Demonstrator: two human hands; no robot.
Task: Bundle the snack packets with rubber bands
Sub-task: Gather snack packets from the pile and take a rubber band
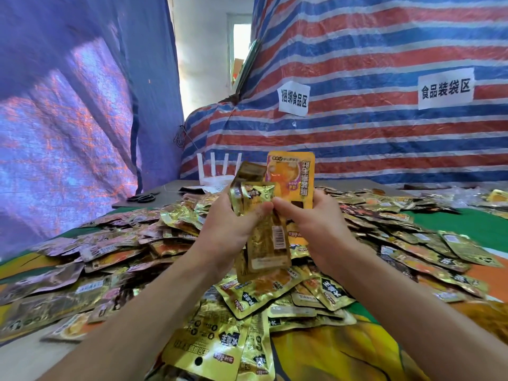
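1. two bare hands are raised together over the table, in the middle of the view, with a small stack of snack packets between them.
2. the left hand grips the gold packets. its thumb is curled across their front and its fingers wrap round behind. the stack stands roughly upright, and one packet shows its barcode side to the camera.
3. the right hand meets the same stack from the other side. its thumb points at the left thumb and almost touches it. its fingers curl round the back of an orange packet, which stands upright behind the gold ones and rises above them.
4. below and around the hands a heap of loose packets, mostly gold with some orange, is spread wide across the table. it lies on a printed sheet of green, orange and yellow.
5. at the far left edge of the heap, black scissors lie on the bare grey table top. just behind them to the right stands a white object with four upright prongs.
6. a striped tarp in red, white and blue hangs behind the table and carries two paper signs with printed characters. a blue tarp closes off the left side.
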